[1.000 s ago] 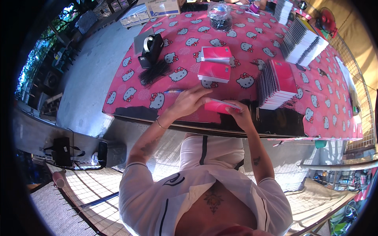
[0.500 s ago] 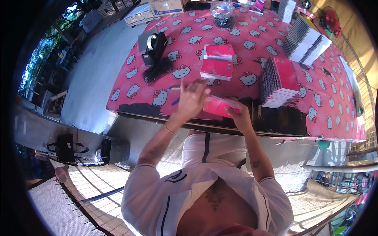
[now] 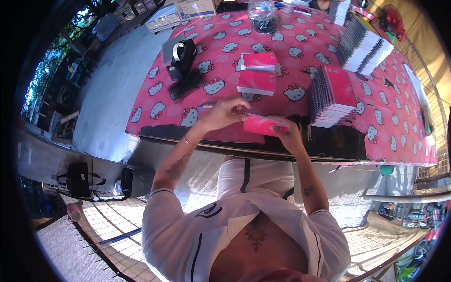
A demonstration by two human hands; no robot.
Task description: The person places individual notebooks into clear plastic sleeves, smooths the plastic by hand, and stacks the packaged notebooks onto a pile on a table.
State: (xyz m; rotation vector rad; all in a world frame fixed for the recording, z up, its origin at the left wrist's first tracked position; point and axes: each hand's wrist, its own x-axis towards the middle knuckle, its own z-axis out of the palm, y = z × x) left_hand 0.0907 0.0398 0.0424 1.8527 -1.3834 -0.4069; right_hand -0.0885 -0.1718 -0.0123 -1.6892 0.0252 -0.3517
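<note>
A pink spiral notebook (image 3: 259, 126) is held over the table's front edge, its bound edge turned upward and away from me. My right hand (image 3: 287, 134) grips its right end, thumb across the cover. At its upper left corner, my left hand (image 3: 226, 113) has its fingers curled into a pinch; whatever is between the fingertips is too small to make out. Behind the hands lie two low piles of pink notebooks, a nearer pile (image 3: 256, 82) and a farther pile (image 3: 259, 61). A bundle of thin black strands (image 3: 186, 85) rests beyond my left hand.
A black tape dispenser (image 3: 182, 58) stands at the left. To the right rises a tall stack of pink notebooks (image 3: 331, 96), with more white-and-dark stacks (image 3: 361, 47) behind. A clear plastic container (image 3: 263, 18) is farther back. A red fan (image 3: 393, 23) stands at the far right.
My left hand has drawn slightly left and turned, its fingers curling into a pinch at the notebook's corner. My right hand keeps its grip on the notebook, which has barely moved.
</note>
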